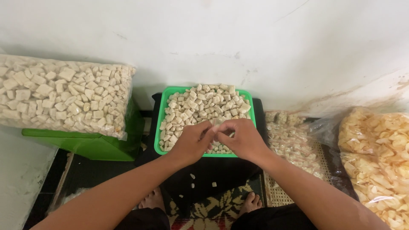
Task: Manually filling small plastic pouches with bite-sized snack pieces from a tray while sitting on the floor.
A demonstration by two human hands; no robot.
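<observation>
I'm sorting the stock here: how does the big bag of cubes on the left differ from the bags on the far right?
The clear bag of cubes holds pale, blocky white pieces; the bags of crackers hold thin, curled, yellowish chips. The bag of cubes lies raised on a green box; the cracker bags sit low, stacked against the wall. Both are clear plastic and full. The cubes match those in the green tray under the left hand and right hand.

Tray lying at centre, bags sitting to either side

The tray (163, 114) of snack pieces (200, 106) is sitting against the wall (221, 38), both hands meeting over its near edge. A large bag (64, 96) is lying on a box (96, 147) to its left; small packets (294, 142) and bags of chips (377, 153) are lying to its right.
</observation>
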